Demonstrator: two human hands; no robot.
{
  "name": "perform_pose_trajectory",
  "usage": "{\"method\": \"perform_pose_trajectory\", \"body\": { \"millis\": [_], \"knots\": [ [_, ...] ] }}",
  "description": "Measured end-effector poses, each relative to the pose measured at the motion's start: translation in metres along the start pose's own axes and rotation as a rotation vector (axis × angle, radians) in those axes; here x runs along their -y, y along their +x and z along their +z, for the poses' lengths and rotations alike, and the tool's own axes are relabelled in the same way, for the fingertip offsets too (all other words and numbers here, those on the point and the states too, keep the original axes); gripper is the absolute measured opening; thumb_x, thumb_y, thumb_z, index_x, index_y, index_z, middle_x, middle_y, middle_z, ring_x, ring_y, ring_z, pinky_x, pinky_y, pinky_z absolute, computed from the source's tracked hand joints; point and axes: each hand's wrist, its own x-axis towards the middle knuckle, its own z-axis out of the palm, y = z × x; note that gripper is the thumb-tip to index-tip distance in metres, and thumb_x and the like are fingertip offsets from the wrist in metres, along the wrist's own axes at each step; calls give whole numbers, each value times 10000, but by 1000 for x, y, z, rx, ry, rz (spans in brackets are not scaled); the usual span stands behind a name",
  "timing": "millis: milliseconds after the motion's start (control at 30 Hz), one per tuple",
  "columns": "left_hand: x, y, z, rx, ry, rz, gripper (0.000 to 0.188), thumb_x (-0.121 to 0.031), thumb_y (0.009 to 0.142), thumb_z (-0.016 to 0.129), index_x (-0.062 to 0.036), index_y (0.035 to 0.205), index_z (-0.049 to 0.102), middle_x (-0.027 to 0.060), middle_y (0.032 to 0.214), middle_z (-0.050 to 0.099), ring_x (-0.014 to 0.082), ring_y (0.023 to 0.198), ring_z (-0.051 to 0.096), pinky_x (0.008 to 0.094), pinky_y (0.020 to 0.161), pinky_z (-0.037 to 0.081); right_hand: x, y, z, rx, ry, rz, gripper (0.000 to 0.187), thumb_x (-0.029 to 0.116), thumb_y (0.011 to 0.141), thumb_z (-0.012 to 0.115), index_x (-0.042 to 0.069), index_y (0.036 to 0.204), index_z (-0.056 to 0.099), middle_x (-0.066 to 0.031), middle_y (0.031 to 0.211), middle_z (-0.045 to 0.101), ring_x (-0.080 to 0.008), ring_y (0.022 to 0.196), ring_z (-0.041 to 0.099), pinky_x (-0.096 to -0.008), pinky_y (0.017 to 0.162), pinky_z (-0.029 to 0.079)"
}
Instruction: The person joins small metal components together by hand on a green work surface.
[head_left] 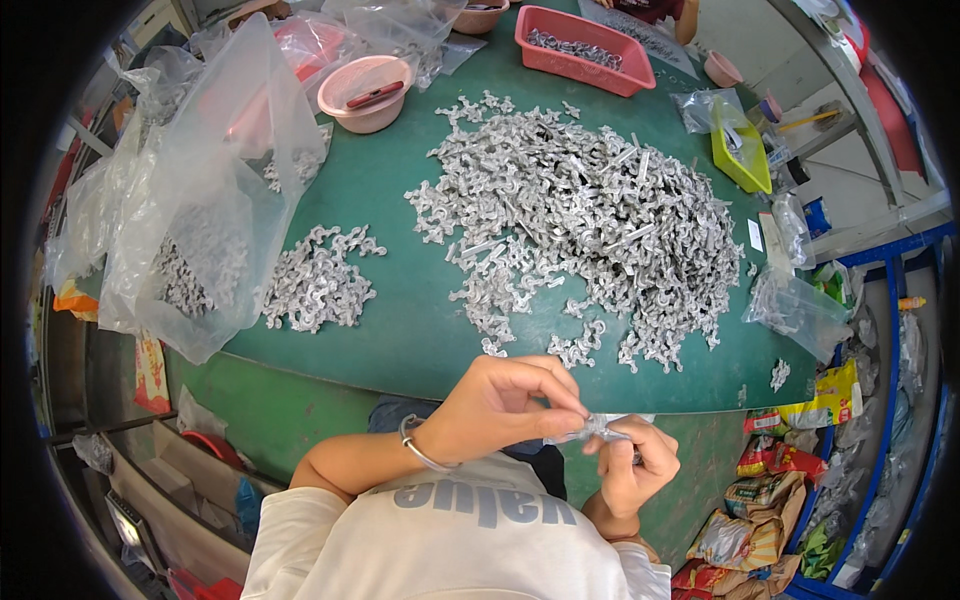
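Just in front of my body, by the near table edge, both hands meet at a small grey metal part [597, 426]. My left hand [515, 402], with a bangle at its wrist, pinches the part's left side between thumb and fingertips. The fingers of my right hand [637, 462] are curled around its right end. My fingers hide much of its shape. Beyond my hands lies a large heap of similar grey metal parts [600, 215] on the green table [390, 335]. A smaller pile [320, 280] lies to the left.
A clear plastic bag [235, 200] with grey parts stands at the left. Farther back are a pink bowl [372, 115] holding a red object and a pink tray [600, 72]. A yellow-green basket [740, 150] sits right. Another person's arm [687, 20] shows at the far side.
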Motion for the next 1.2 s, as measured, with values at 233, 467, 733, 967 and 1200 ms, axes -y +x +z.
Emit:
{"method": "perform_pose_trajectory", "body": {
  "millis": [233, 467, 733, 967, 1200],
  "knots": [
    [-6, 0, 5, -168, 34, -310, 130, -71, 828, 549, 25, 743, 567, 77, 651, 580, 89, 492, 514, 203, 448, 408, 2, -2, 4, 138, 647, 428, 295, 182, 875, 467, -73, 736, 517, -155, 565, 549, -86, 365, 414, -218, 391, 347],
    [7, -5, 9, -126, 11, -311, 196, -136, 850, 536, 13, 724, 557, 41, 587, 550, 58, 442, 473, 181, 402, 354, -3, -28, 4, 141, 695, 389, 249, 145, 856, 476, -83, 763, 516, -158, 583, 559, -88, 376, 428, -215, 384, 357],
    [41, 3, 6, -28, 25, -393, 216, -177, 861, 531, -1, 749, 587, -3, 563, 511, 24, 432, 409, 169, 395, 306, -24, -58, -2, 123, 604, 364, 159, 88, 817, 522, -69, 796, 538, -138, 603, 579, -81, 404, 455, -212, 386, 367],
    [67, 11, 6, 2, 61, -302, 249, -191, 869, 519, 6, 734, 588, -27, 571, 488, 11, 480, 373, 172, 417, 287, -42, -74, -1, 73, 449, 335, 141, 81, 821, 529, -59, 834, 535, -124, 606, 580, -66, 424, 454, -194, 397, 358],
    [85, 30, 7, 14, 32, -337, 259, -185, 874, 507, 4, 715, 584, -37, 583, 492, 3, 495, 366, 171, 426, 275, -58, -69, -13, 52, 436, 357, 151, 87, 832, 516, -63, 847, 520, -123, 608, 576, -69, 433, 453, -194, 413, 364]
  ]
}}
